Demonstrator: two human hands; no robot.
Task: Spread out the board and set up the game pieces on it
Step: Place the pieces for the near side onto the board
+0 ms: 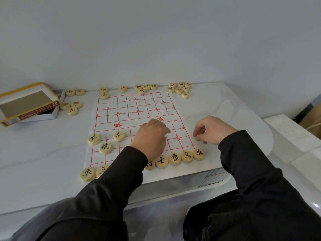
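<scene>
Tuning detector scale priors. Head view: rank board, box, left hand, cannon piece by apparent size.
1. board
2. box
3. left hand
4. cannon piece
The box lies farther from the camera than the hand, so its real lead is probably bigger.

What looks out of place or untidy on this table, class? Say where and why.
The board is creased and does not lie flat, most of all near its far corners. Many pieces lie in loose clusters beyond its far edge, off the grid.
</scene>
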